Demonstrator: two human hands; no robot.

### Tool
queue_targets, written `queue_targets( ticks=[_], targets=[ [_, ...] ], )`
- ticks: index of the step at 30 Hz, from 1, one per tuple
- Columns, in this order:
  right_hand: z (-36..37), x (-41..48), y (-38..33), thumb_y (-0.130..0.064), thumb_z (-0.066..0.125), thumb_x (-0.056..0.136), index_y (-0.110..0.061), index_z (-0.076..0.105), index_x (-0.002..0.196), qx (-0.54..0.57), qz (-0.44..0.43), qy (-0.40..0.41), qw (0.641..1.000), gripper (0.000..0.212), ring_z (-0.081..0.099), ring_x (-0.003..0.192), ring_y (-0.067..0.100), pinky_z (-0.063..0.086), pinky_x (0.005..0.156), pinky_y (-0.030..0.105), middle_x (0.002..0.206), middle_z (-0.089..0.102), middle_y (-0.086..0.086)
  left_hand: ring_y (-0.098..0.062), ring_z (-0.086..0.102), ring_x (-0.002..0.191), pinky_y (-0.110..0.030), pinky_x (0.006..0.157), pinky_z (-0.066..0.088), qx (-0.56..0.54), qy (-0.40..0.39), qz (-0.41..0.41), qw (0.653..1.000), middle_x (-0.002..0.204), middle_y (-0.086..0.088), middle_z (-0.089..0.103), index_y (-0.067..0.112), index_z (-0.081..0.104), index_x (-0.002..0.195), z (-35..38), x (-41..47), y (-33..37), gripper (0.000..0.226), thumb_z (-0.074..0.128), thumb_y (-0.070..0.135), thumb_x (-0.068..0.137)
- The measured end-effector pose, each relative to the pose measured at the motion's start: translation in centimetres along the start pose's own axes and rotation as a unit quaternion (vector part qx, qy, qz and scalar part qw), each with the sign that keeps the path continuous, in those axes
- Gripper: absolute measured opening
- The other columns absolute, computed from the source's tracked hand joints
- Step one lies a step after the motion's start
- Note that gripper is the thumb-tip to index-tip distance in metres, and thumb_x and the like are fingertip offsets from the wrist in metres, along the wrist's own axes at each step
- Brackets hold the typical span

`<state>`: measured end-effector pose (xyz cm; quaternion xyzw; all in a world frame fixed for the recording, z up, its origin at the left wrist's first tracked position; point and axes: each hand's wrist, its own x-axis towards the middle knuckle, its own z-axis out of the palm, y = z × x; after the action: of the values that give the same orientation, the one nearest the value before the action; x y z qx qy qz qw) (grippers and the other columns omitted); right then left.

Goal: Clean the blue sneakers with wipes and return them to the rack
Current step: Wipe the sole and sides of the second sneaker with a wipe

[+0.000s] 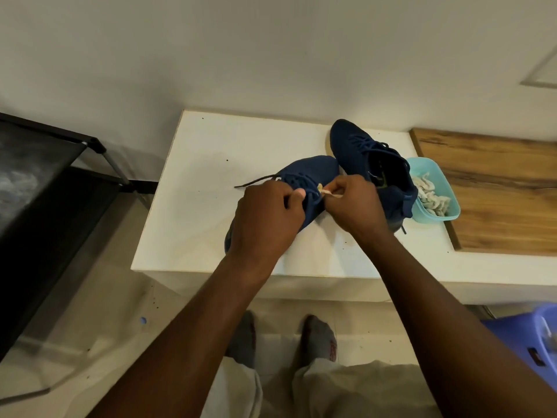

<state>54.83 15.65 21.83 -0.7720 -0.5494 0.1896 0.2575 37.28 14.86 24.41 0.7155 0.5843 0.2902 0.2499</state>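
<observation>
Sitting where the white desk (196,206) is meeting a brown wooden board (497,191), a pale turquoise plastic tub (452,214) is holding crumpled white wipes (432,197), just beside the far blue knit sneaker (361,152). The left hand (265,218) is curling its fingers around the near blue knit sneaker (316,170) mid-desk. The right hand (355,203) is pinching a small white wipe (327,191) at its laces. Bare desk is lying open toward the left edge, near the black metal shoe rack (45,191).

Arms outstretched; left hand (268,212) and right hand (354,203) both curled, pinching.
</observation>
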Motion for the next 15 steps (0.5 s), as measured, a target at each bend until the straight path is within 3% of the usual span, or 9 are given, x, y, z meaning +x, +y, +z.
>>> queue_targets(
  ticks=[3, 7, 8, 12, 15],
  targets=[
    [0.0, -0.4, -0.9, -0.015, 0.069, 0.083, -0.017, 0.071, 0.078, -0.005, -0.015, -0.024, 1.000, 0.006, 0.066, 0.064, 0.013, 0.058, 0.061, 0.034, 0.070, 0.069, -0.003, -0.013, 0.046, 0.052, -0.030, 0.057, 0.035, 0.065, -0.033, 0.008, 0.997, 0.055, 0.004, 0.048, 0.017, 0.054, 0.061, 0.4, -0.2, -0.2, 0.043, 0.057, 0.035, 0.099],
    [-1.5, -1.3, -1.5, -0.011, 0.072, 0.087, -0.009, 0.075, 0.083, 0.202, 0.011, -0.129, 0.971, 0.006, 0.067, 0.061, 0.013, 0.055, 0.058, 0.022, 0.075, 0.073, 0.007, -0.017, 0.061, 0.074, -0.034, 0.067, 0.050, 0.045, -0.050, 0.020, 0.998, 0.082, 0.001, 0.068, 0.017, 0.073, 0.086, -0.1, -0.1, -0.3, 0.013, 0.062, 0.016, 0.093],
    [-1.5, -1.5, -1.4, -0.012, 0.072, 0.087, -0.009, 0.076, 0.085, 0.221, 0.004, -0.136, 0.966, 0.006, 0.066, 0.063, 0.013, 0.054, 0.059, 0.020, 0.076, 0.073, 0.007, -0.019, 0.064, 0.081, -0.035, 0.073, 0.053, 0.042, -0.058, 0.023, 0.997, 0.090, 0.001, 0.070, 0.018, 0.075, 0.094, -0.3, -0.1, -0.3, 0.014, 0.062, 0.013, 0.092],
    [0.5, -0.2, 0.2, -0.021, 0.070, 0.089, -0.021, 0.077, 0.091, 0.061, -0.077, -0.003, 0.995, 0.007, 0.066, 0.079, 0.006, 0.054, 0.069, 0.024, 0.084, 0.073, -0.008, -0.025, 0.066, 0.096, -0.033, 0.083, 0.051, 0.088, -0.116, 0.018, 0.989, 0.108, -0.003, 0.072, 0.023, 0.073, 0.117, -0.4, -0.1, -0.2, 0.033, 0.058, 0.007, 0.092],
    [1.3, 0.7, 0.8, -0.017, 0.055, 0.093, -0.016, 0.071, 0.094, -0.088, -0.055, 0.048, 0.993, 0.016, 0.063, 0.079, 0.019, 0.054, 0.069, 0.036, 0.093, 0.067, 0.001, -0.024, 0.066, 0.098, -0.033, 0.086, 0.053, 0.086, -0.117, 0.024, 0.989, 0.111, -0.002, 0.072, 0.024, 0.072, 0.119, -0.4, -0.2, -0.2, 0.036, 0.058, 0.006, 0.092]
  ],
)
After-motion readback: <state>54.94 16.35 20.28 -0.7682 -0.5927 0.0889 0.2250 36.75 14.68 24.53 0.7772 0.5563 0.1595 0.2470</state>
